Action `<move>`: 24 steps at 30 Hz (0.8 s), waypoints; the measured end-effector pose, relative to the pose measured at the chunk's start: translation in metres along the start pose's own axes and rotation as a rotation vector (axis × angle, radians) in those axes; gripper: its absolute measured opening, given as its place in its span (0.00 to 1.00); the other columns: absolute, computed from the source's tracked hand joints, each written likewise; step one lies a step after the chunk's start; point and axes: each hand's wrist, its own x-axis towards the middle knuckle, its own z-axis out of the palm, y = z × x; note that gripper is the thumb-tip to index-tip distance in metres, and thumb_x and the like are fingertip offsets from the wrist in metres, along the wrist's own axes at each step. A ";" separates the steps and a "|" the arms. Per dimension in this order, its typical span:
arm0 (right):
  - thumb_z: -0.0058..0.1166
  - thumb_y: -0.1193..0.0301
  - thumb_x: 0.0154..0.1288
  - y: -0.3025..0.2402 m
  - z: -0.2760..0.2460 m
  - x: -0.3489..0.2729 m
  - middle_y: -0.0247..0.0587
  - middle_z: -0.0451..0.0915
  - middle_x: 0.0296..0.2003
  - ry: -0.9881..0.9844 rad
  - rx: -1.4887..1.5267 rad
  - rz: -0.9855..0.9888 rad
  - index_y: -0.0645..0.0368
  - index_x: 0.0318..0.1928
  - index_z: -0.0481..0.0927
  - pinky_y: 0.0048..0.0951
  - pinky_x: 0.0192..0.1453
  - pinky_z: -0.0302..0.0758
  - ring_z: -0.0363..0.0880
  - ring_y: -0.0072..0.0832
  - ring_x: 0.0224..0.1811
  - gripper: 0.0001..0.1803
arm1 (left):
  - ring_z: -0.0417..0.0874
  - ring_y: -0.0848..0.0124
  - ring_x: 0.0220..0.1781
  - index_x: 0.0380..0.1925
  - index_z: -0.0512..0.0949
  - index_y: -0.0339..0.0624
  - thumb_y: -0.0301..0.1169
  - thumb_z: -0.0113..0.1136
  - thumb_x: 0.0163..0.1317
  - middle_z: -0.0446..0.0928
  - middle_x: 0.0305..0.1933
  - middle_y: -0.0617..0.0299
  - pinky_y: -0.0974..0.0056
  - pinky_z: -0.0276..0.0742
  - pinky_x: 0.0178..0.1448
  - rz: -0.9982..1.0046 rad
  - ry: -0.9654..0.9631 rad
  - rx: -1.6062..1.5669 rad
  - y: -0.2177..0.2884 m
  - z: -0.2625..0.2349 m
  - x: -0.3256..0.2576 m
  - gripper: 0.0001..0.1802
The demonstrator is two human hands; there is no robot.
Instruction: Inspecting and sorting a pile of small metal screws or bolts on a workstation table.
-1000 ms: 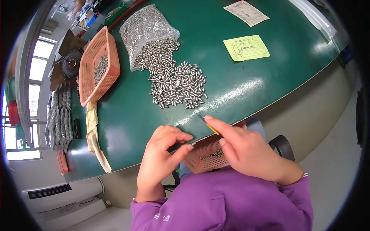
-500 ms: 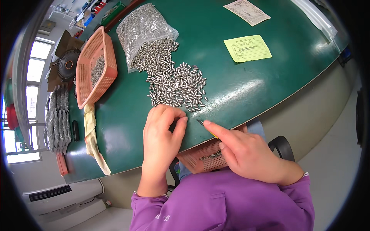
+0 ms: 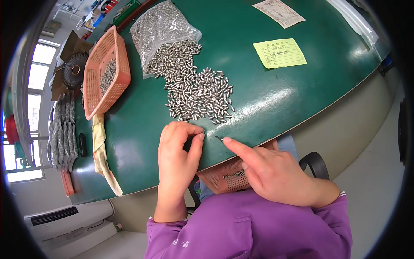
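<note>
My left hand [image 3: 177,151] is just in front of a pile of small silver metal pins [image 3: 200,95], its thumb and index finger pinched together. What sits between those fingertips is too small to make out. To its right, my right hand [image 3: 276,175] grips a slim tool [image 3: 220,139] with a dark pointed tip, the index finger stretched along it. That tip points toward the left fingertips, a short gap away. The fingers hide most of the tool. Behind the pile lies an opened clear plastic bag [image 3: 159,26], full of the same pins, which spill from its mouth.
A pink basket [image 3: 123,71] with pins stands left on the green table [image 3: 138,142]. Beside it are a cloth strip [image 3: 100,151], filled bags [image 3: 62,138] and a dark fan [image 3: 74,70]. Another pink basket [image 3: 215,179] sits below the front edge. A yellow card [image 3: 280,54] lies right.
My left hand has drawn slightly back from the pile, toward me. My right hand and the tool tip have shifted a little left. The whole view has tilted slightly.
</note>
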 end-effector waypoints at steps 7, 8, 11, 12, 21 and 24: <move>0.57 0.75 0.62 -0.002 0.006 -0.002 0.43 0.78 0.30 0.006 -0.105 -0.063 0.59 0.73 0.69 0.37 0.33 0.80 0.82 0.38 0.25 0.37 | 0.79 0.57 0.41 0.31 0.81 0.39 0.19 0.69 0.53 0.79 0.36 0.58 0.56 0.76 0.47 -0.087 -0.060 -0.088 0.010 -0.005 -0.011 0.07; 0.57 0.74 0.61 -0.003 0.006 -0.002 0.43 0.77 0.29 -0.002 -0.133 -0.062 0.59 0.74 0.69 0.37 0.31 0.80 0.81 0.38 0.24 0.37 | 0.79 0.57 0.41 0.31 0.81 0.39 0.19 0.69 0.53 0.79 0.36 0.58 0.56 0.76 0.47 -0.089 -0.061 -0.089 0.010 -0.004 -0.012 0.07; 0.57 0.74 0.61 -0.006 0.005 -0.001 0.43 0.76 0.28 -0.043 -0.152 -0.073 0.60 0.74 0.68 0.37 0.28 0.79 0.80 0.38 0.22 0.38 | 0.79 0.58 0.41 0.31 0.81 0.39 0.19 0.69 0.53 0.79 0.36 0.58 0.56 0.76 0.47 -0.072 -0.038 -0.101 0.009 -0.002 -0.013 0.07; 0.57 0.74 0.61 -0.008 0.005 0.000 0.43 0.76 0.28 -0.045 -0.151 -0.073 0.60 0.74 0.68 0.37 0.28 0.79 0.80 0.38 0.22 0.38 | 0.79 0.58 0.40 0.31 0.80 0.39 0.19 0.69 0.53 0.79 0.35 0.58 0.56 0.76 0.46 -0.069 -0.033 -0.100 0.009 -0.002 -0.013 0.08; 0.57 0.78 0.61 -0.015 0.004 0.002 0.41 0.79 0.36 -0.120 -0.130 0.021 0.56 0.72 0.71 0.37 0.38 0.81 0.82 0.38 0.33 0.36 | 0.78 0.59 0.38 0.30 0.80 0.39 0.18 0.69 0.52 0.79 0.35 0.58 0.57 0.75 0.44 -0.053 -0.014 -0.127 0.006 0.001 -0.015 0.08; 0.58 0.79 0.61 -0.015 0.003 0.003 0.43 0.81 0.38 -0.136 -0.083 0.029 0.57 0.72 0.71 0.37 0.38 0.82 0.83 0.38 0.34 0.36 | 0.78 0.59 0.38 0.30 0.80 0.39 0.18 0.69 0.52 0.79 0.34 0.58 0.57 0.75 0.44 -0.048 -0.015 -0.123 0.007 -0.001 -0.014 0.08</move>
